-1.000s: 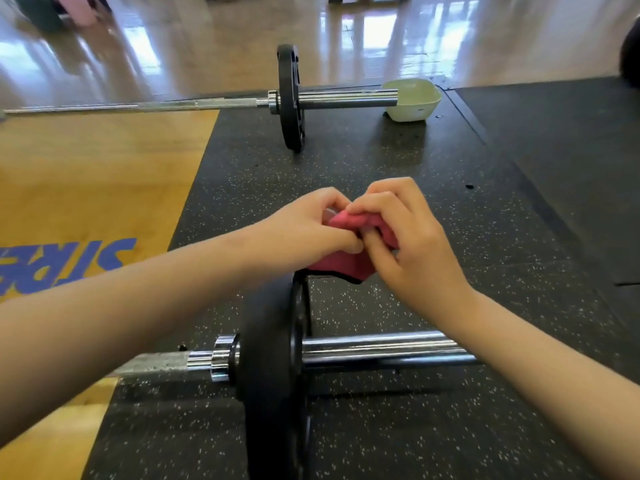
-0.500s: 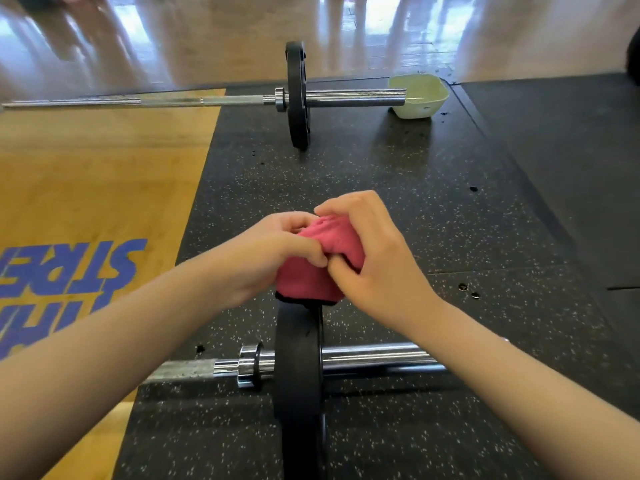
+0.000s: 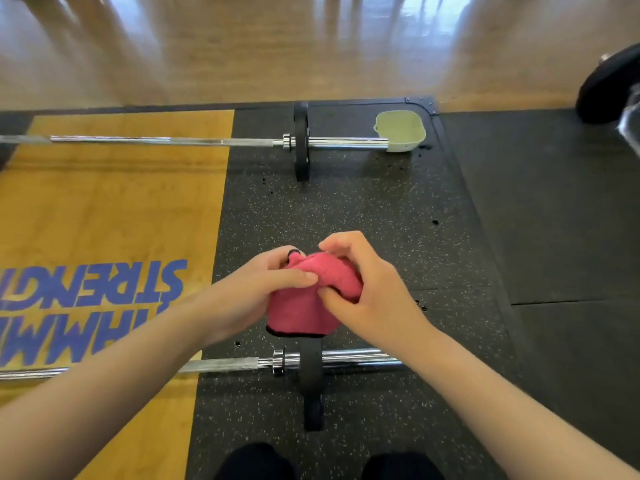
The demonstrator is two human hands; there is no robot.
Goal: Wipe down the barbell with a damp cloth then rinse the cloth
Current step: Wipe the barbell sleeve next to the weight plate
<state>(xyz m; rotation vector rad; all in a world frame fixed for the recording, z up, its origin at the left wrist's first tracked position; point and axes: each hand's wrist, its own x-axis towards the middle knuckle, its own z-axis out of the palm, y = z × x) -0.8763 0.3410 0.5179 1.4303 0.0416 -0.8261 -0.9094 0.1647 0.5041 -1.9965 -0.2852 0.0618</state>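
The left hand (image 3: 258,289) and right hand (image 3: 372,294) each pinched the pink cloth (image 3: 301,311), bunched between them. It looked soft, light and limp, and would wipe best folded into a pad. The barbell (image 3: 346,355) just beneath the hands seemed heavy, rigid and slick.

Both bare forearms reach forward and converge; the left hand (image 3: 256,289) pinches the pink cloth (image 3: 301,313) from its left, thumb on top, while the right hand (image 3: 367,292) grips its right side, fingers curled
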